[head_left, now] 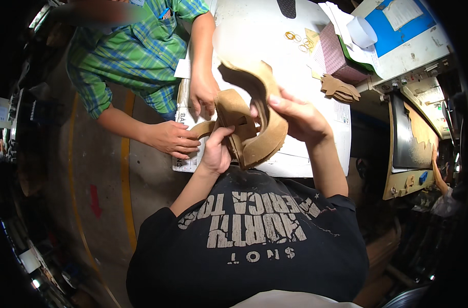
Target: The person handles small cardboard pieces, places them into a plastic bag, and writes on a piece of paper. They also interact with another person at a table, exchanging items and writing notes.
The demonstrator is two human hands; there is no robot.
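Above the near edge of the white table, I hold a bent bundle of tan, suede-like cut pieces. My right hand grips its upright, curving side, thumb on the outer face. My left hand is closed round the lower left part, with the thumb across it. The layers curl into a loop between my hands, and some of my fingers are hidden behind them. Just left, a co-worker's hand touches a curved tan strip. The co-worker's other hand hangs beside the bundle's upper left edge.
On the white table lie a stack of brown cut pieces, several rubber bands and a dark sole-shaped piece. A pink patterned box stands at the right. Beyond is a machine with a tan sheet; a co-worker in green plaid stands left.
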